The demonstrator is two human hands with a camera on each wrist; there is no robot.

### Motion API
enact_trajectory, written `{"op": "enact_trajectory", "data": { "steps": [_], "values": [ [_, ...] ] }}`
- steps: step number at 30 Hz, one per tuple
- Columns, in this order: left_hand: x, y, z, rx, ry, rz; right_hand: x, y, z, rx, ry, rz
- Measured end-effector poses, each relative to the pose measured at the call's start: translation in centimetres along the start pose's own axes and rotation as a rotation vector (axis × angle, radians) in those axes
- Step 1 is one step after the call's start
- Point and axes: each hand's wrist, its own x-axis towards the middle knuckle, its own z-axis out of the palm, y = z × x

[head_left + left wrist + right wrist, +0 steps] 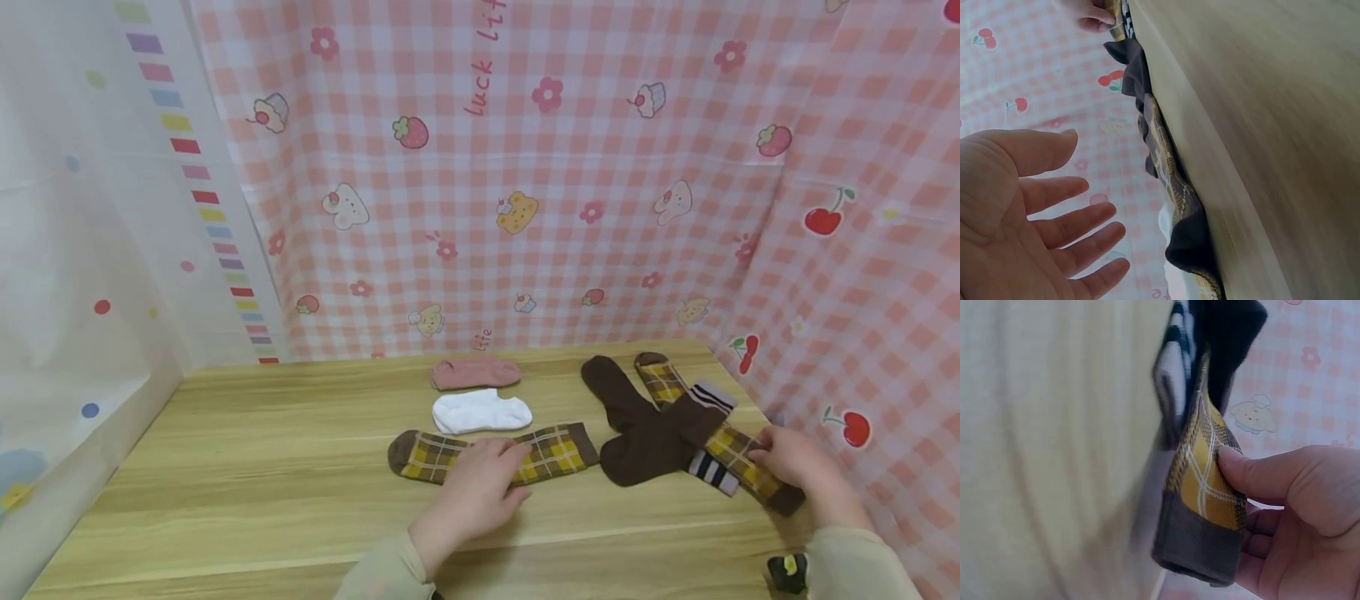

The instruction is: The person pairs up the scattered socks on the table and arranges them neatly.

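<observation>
My right hand (798, 458) pinches a yellow-and-brown plaid sock (1210, 481) near its brown cuff, thumb on one face and fingers behind. This sock runs diagonally across the right of the table, partly covered by dark brown socks (645, 454) with striped cuffs. My left hand (480, 483) is over the middle of another plaid sock (558, 450), hiding part of it. In the left wrist view its fingers (1079, 222) are spread and relaxed, apart from the sock. Behind that sock lie a white ankle sock (480, 412) and a pink ankle sock (476, 373).
The wooden table (225, 475) meets a pink checked cloth (450, 275) at the back and right. White cloth (90, 250) hangs along the left. A small dark object with a yellow patch (787, 573) is beside the right sleeve.
</observation>
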Motion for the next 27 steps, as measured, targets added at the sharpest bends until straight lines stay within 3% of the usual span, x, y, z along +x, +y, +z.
{"op": "enact_trajectory", "data": {
  "steps": [10, 27],
  "values": [
    [0.5, 0.6, 0.1, -0.013, 0.001, 0.004, 0.3, -0.7, -2.2, -0.004, 0.116, -0.053],
    [1.8, 1.9, 0.8, -0.023, 0.028, 0.038, 0.0, -5.0, -7.0, 0.03, 0.462, -0.115]
  ]
}}
